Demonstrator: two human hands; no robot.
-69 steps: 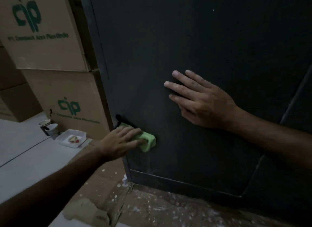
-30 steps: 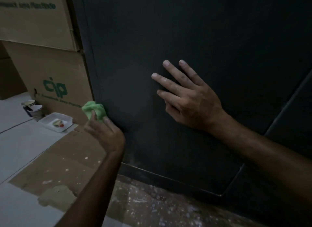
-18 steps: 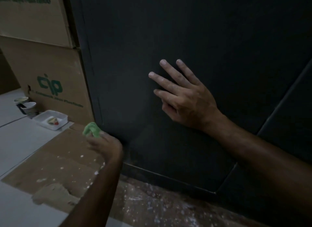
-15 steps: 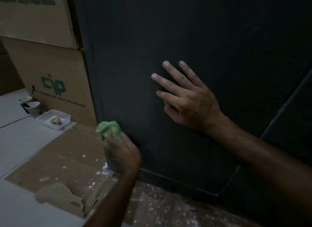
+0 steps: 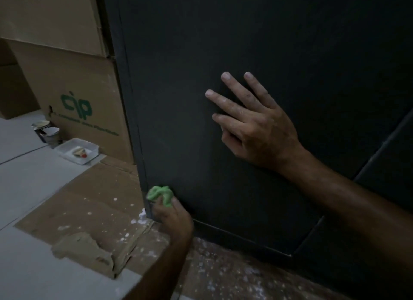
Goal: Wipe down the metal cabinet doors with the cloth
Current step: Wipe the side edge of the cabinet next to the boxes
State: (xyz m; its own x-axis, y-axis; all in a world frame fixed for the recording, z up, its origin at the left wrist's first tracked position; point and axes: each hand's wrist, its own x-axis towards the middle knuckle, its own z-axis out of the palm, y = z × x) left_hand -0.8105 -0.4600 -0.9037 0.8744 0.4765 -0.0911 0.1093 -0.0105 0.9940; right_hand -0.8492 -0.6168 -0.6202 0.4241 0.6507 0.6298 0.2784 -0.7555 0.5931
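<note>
Green cloth (image 5: pixel 161 195), half hidden, bunched in left hand (image 5: pixel 173 219); right hand (image 5: pixel 252 125) spread flat on cabinet door (image 5: pixel 223 42).

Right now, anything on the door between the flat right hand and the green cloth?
Nothing: in the head view only bare dark cabinet door lies between the right hand, flat on the panel, and the green cloth held by the left hand at the door's lower left corner.
</note>
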